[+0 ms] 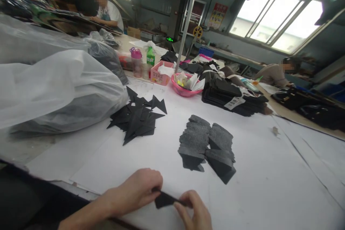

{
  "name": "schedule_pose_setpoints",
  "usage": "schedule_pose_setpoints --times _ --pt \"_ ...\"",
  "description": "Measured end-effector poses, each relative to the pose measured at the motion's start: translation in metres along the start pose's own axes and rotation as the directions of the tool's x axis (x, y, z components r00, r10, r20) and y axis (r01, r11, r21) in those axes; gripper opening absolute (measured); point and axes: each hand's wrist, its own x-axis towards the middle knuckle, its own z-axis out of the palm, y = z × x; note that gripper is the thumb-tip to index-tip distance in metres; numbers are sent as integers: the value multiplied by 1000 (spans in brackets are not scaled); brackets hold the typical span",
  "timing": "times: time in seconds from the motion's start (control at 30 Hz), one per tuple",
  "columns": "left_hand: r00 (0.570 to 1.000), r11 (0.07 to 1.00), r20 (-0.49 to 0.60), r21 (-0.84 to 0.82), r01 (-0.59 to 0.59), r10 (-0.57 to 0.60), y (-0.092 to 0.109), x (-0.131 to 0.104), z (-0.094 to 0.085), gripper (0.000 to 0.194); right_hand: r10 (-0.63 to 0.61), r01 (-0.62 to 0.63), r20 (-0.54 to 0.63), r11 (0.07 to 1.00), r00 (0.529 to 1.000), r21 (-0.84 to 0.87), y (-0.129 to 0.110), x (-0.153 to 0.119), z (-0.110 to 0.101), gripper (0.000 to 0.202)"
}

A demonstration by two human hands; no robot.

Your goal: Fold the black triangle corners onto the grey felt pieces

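Observation:
Between my two hands, near the front edge of the table, is a small black piece that looks like a folded triangle of cloth or felt. My left hand pinches its left end, and my right hand grips the right end between thumb and fingers. Beyond them lie two overlapping rows of dark grey and black pieces, fanned out side by side. Farther left is a loose heap of black triangular pieces.
A large translucent plastic bag fills the left side. Behind stand a pink basin with papers, a pink box, a purple-lidded bottle and a stack of black pieces. A metal pole rises there. Two people work farther back.

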Motion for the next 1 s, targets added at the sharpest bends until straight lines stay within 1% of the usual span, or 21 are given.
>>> schedule_pose_setpoints --times 0.03,0.07,0.1,0.13,0.17,0.2,0.23,0.27,0.3,0.33,0.37,0.43,0.47,0.5,0.57,0.67,0.8,0.9,0.97,1.0 --pt "996 995 -64 -83 64 -69 -7 2 -12 5 -9 8 -27 1000 1000 -17 2 14 -10 30" --pt "977 978 -148 -163 128 -153 -17 4 -24 9 -18 15 -51 999 999 -52 4 29 -19 26" --pt "937 960 -254 -203 192 -241 -29 5 -35 13 -31 23 -72 995 997 -102 7 44 -26 23" --pt "871 942 -370 -206 263 -324 -42 6 -43 16 -56 42 -86 987 995 -157 10 58 -30 20" --pt "788 923 -482 -172 345 -384 -54 5 -48 20 -66 43 -105 977 992 -211 13 71 -32 18" --pt "705 903 -593 -95 418 -389 -64 4 -51 24 -80 49 -111 966 991 -255 15 82 -32 16" --pt "646 882 -682 4 472 -343 -72 2 -50 28 -83 50 -101 954 991 -294 17 92 -30 16" --pt "617 859 -737 98 502 -276 -77 0 -46 30 -72 42 -80 944 994 -328 19 99 -28 18" --pt "624 849 -755 181 496 -204 -78 -1 -40 30 -55 33 -53 934 997 -356 20 105 -25 21" --pt "658 858 -739 237 456 -146 -75 -2 -31 28 -32 20 -25 926 999 -378 22 110 -22 24" --pt "709 883 -696 258 391 -110 -70 -3 -22 24 -11 9 -2 919 1000 -394 23 113 -20 27" --pt "826 946 -558 220 239 -79 -53 1 -2 20 7 6 31 914 999 -405 24 118 -19 30" --pt "876 966 -478 189 178 -68 -43 5 7 19 7 11 43 914 999 -405 25 121 -19 29" --pt "912 976 -407 171 136 -56 -34 10 15 19 7 16 56 913 998 -407 25 123 -20 29" --pt "952 980 -304 182 85 -26 -20 23 27 21 6 25 73 910 997 -415 26 127 -23 28" --pt "972 973 -236 223 64 -10 -8 42 37 31 -2 35 75 901 997 -432 26 130 -25 30" --pt "977 974 -213 217 69 -22 -5 58 40 44 -41 50 28 877 999 -479 24 125 -22 29" --pt "970 984 -241 157 78 -39 -6 66 40 51 -97 82 -1 847 995 -525 22 119 -19 24" --pt "957 994 -284 62 86 -65 -7 72 40 51 -115 96 -5 844 993 -527 20 116 -19 22" --pt "947 996 -309 -13 90 -90 -8 77 40 50 -122 100 -9 846 992 -525 20 115 -19 22"
